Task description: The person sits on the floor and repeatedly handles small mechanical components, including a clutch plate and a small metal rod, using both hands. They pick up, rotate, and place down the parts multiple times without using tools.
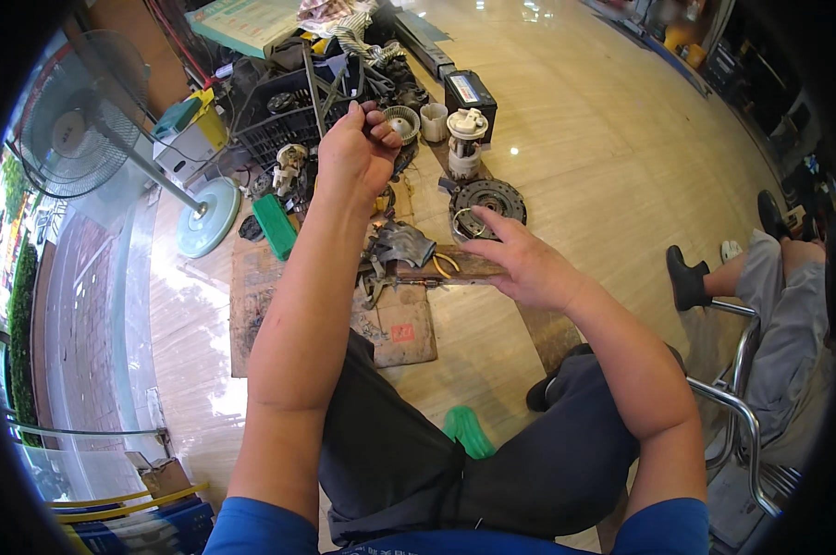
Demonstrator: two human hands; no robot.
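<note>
Blue fabric sleeves (pixel 660 529) frame my remote view. Just beyond my right hand (pixel 531 266), fingers loosely spread, lies a dark round metal disc (pixel 496 196); pushing it outward could topple the upright white plastic cylinder (pixel 466 148) behind it. My left hand (pixel 355 155) is curled; I cannot tell whether it holds anything.

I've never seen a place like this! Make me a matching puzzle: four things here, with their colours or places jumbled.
1. Electric fan
2. Pliers
3. Battery
4. Metal disc

A. Black and box-shaped
B. Dark grey, near the right hand's fingertips
C. At the left, on a round base
D. Yellow-orange handles

Pairs: 1-C; 2-D; 3-A; 4-B
</note>
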